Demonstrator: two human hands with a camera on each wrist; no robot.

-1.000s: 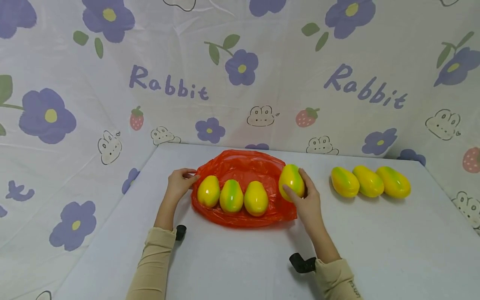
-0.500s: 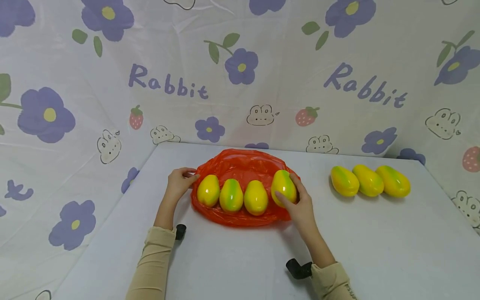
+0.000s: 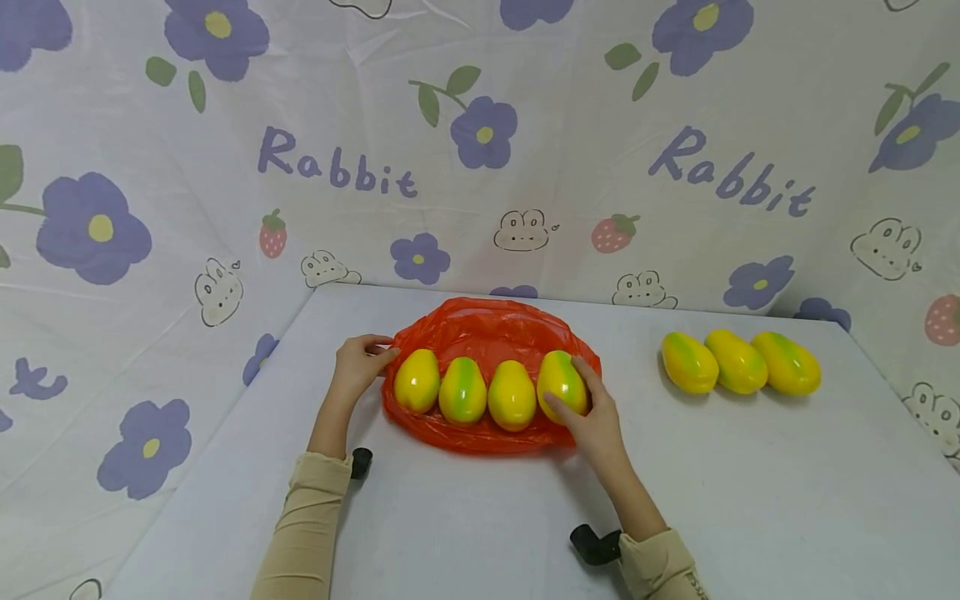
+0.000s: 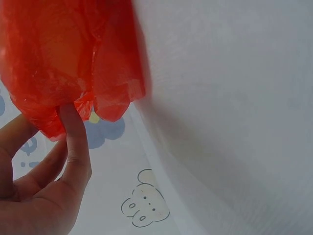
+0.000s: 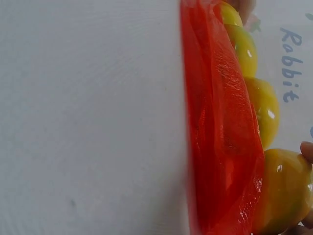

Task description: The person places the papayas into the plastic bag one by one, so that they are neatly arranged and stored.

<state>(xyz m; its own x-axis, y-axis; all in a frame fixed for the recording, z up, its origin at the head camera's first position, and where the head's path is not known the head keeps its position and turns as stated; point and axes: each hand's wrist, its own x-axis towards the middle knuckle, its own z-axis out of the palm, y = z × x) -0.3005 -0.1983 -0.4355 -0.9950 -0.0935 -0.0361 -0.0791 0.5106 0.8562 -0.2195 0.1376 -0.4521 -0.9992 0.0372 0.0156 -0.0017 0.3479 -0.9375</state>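
Observation:
A red plastic bag [image 3: 480, 333] lies spread open on the white table, its rim rolled low around a row of glossy yellow mangoes with green streaks. My left hand [image 3: 358, 367] pinches the bag's left edge between thumb and fingers; the left wrist view shows the fingertips against the thin red plastic [image 4: 54, 63]. At the row's right end, my right hand [image 3: 596, 417] grips a mango [image 3: 561, 383], thumb in front and fingers on its far right side. Beside it inside the bag stand three more, the nearest being a plain yellow mango [image 3: 512, 396].
Three more mangoes [image 3: 738, 362] lie side by side at the right on the white table [image 3: 750, 483]. A patterned cloth [image 3: 570, 100] hangs behind the table and along its sides. A black wrist-mounted piece [image 3: 596, 546] sticks out by the right sleeve.
My right hand has moved left and down with its mango, from the bag's right edge to beside the row inside. The left hand has stayed at the bag's left edge.

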